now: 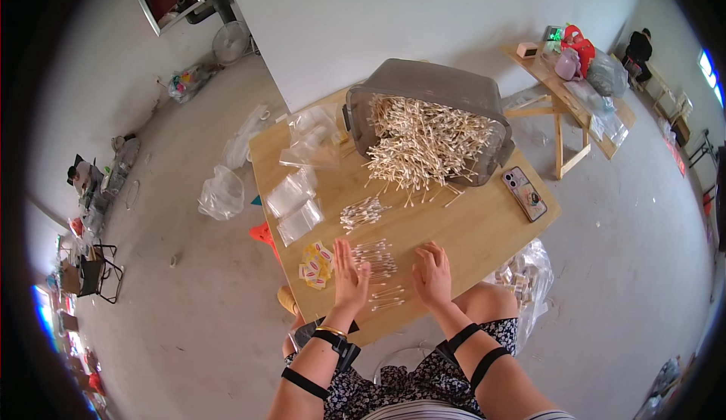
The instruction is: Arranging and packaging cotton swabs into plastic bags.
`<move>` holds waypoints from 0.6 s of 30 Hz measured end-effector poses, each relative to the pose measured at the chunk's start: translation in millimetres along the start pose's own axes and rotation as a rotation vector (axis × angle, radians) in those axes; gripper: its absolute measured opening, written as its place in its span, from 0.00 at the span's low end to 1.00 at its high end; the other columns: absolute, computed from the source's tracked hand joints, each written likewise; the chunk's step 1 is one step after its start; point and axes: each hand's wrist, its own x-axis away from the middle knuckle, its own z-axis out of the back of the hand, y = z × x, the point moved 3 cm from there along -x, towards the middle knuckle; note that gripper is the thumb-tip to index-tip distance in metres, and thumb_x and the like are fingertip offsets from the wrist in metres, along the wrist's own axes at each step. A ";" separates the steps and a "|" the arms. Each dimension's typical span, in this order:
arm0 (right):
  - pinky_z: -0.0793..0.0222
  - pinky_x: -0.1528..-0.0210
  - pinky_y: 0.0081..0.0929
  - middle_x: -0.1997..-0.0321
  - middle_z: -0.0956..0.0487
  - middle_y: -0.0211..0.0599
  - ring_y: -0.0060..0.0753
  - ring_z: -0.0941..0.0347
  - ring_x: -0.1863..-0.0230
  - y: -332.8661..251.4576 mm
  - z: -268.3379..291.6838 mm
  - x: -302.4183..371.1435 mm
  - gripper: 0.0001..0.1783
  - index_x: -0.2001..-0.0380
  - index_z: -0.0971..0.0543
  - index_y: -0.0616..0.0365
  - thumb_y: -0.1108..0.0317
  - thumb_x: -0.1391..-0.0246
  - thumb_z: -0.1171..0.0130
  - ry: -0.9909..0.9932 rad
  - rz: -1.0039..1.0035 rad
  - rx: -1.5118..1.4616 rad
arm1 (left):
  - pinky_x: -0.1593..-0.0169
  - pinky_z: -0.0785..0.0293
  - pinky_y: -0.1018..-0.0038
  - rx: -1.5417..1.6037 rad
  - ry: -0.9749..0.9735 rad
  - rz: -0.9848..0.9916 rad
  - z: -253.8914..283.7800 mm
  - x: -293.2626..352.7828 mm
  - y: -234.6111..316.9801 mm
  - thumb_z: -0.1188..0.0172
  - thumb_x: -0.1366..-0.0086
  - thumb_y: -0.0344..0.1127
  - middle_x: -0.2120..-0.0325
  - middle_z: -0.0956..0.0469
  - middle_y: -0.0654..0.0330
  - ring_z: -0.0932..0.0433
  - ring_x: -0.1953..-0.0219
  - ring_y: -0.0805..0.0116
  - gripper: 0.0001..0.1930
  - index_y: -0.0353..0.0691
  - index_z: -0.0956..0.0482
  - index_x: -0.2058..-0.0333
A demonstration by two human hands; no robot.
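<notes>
Between my hands, a layer of cotton swabs [380, 260] lies on the wooden table, roughly side by side. My left hand [349, 278] is held on edge at their left ends, fingers stretched out, holding nothing. Just right of the swabs, my right hand [432, 275] rests near the table top with fingers apart and slightly bent, nothing visible in it. A few separate swabs [387, 299] lie nearer to me. Farther off is a small heap of swabs [363, 213]. Behind it, a grey plastic bin [423, 76] lies tipped on its side, with a mass of swabs [423, 136] spilling out.
Left of my left hand lie small yellow-and-white cards [316, 264]. Clear plastic bags [295, 201] are stacked beyond them, with more bags [311, 136] behind. A phone [524, 193] lies at the table's right edge. A filled clear bag [529, 280] hangs or stands below that side.
</notes>
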 end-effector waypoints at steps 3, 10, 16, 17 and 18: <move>0.37 0.32 0.47 0.40 0.29 0.52 0.57 0.36 0.33 -9.0 -11.6 -19.5 0.19 0.47 0.26 0.60 0.74 0.43 0.45 -0.041 -0.044 -0.204 | 0.24 0.65 0.53 0.191 0.063 0.054 -2.1 -5.2 -5.1 0.61 0.26 0.63 0.26 0.62 0.39 0.64 0.23 0.42 0.45 0.29 0.59 0.27; 0.35 0.35 0.45 0.40 0.28 0.53 0.60 0.36 0.33 -38.5 -67.7 -53.1 0.20 0.45 0.26 0.61 0.75 0.41 0.48 -0.071 0.009 -0.349 | 0.24 0.66 0.55 0.208 0.093 -0.046 -23.3 -20.9 -4.8 0.61 0.26 0.61 0.26 0.63 0.39 0.64 0.23 0.42 0.45 0.29 0.60 0.27; 0.36 0.33 0.43 0.36 0.30 0.53 0.59 0.37 0.31 -45.0 -86.0 -50.2 0.22 0.43 0.27 0.60 0.67 0.40 0.47 -0.157 0.014 -0.456 | 0.24 0.68 0.58 0.530 0.073 -0.060 -31.3 -21.9 6.1 0.60 0.26 0.61 0.25 0.65 0.41 0.67 0.23 0.46 0.46 0.30 0.64 0.27; 0.37 0.33 0.43 0.37 0.30 0.53 0.60 0.37 0.32 -43.3 -82.8 -49.5 0.21 0.43 0.27 0.60 0.70 0.39 0.48 -0.143 0.040 -0.454 | 0.24 0.68 0.59 0.597 0.099 -0.050 -28.6 -19.8 7.4 0.60 0.26 0.62 0.25 0.65 0.42 0.67 0.23 0.47 0.46 0.30 0.63 0.27; 0.37 0.33 0.43 0.37 0.30 0.53 0.60 0.37 0.32 -40.6 -77.1 -48.8 0.21 0.43 0.27 0.60 0.70 0.39 0.48 -0.148 0.042 -0.454 | 0.24 0.68 0.59 0.597 0.104 -0.048 -24.4 -16.9 8.9 0.60 0.26 0.62 0.25 0.65 0.42 0.67 0.23 0.47 0.46 0.30 0.63 0.27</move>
